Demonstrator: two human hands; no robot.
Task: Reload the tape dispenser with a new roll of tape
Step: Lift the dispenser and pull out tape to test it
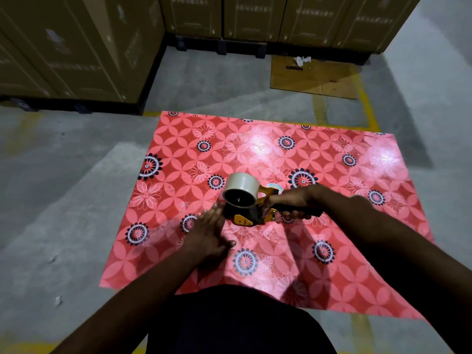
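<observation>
A yellow and black tape dispenser (255,215) rests on its side near the middle of a red flowered mat (255,154). A roll of clear tape (241,189) sits on the dispenser's hub, with its dark core facing me. My right hand (291,200) is closed around the dispenser's black handle. My left hand (212,229) lies just left of the dispenser with its fingers stretched out flat over the mat; a faint clear strip of tape seems to run under the fingertips, too blurred to be sure.
The mat lies on a grey concrete floor with yellow painted lines (367,108). Stacked cardboard boxes (76,47) on dark pallets line the left and far sides. A flattened cardboard sheet (316,77) with scraps lies on the floor at the back right.
</observation>
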